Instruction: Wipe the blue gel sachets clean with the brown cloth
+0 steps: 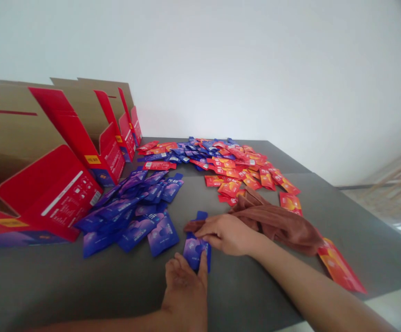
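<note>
The blue pouch [191, 253] was pinned on the desk [117, 288] by the spread fingers of the left hand [185, 286]. A brown cloth [283, 227], trailing right of the pouch, was pinched by the right hand [226, 234] across its far part. Steady pressure and light, flat cloth contact were judged advisable against creasing.

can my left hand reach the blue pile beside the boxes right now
Likely yes: the pile lies left of and beyond the left hand, with nothing visibly between, though that hand touches a packet.
</note>
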`<action>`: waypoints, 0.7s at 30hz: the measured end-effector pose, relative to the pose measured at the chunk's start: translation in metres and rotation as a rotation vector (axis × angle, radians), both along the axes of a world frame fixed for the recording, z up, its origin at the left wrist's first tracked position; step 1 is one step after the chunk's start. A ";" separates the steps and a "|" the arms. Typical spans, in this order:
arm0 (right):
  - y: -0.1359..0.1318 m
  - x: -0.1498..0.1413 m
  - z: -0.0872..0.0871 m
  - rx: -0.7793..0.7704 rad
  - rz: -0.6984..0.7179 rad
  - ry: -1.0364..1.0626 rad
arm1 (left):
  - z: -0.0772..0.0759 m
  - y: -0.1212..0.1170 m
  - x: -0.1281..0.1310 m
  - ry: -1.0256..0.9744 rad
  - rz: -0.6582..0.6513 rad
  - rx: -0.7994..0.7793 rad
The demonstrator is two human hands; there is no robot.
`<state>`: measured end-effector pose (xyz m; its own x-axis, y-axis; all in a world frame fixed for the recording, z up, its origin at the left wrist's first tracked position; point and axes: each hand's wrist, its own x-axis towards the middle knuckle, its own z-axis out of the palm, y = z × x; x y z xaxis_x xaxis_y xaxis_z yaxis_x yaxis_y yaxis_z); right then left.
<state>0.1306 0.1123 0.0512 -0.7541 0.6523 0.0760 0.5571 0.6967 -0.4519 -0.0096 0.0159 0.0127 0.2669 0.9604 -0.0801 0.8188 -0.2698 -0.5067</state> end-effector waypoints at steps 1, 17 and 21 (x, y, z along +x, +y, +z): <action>-0.004 -0.003 0.002 -0.022 0.074 0.015 | 0.002 0.000 -0.001 -0.018 -0.007 -0.020; -0.001 -0.003 0.000 0.033 -0.002 -0.023 | 0.005 0.000 -0.003 0.044 -0.057 -0.012; -0.008 -0.011 0.004 -0.036 0.155 0.018 | 0.003 0.000 0.001 0.061 0.002 -0.035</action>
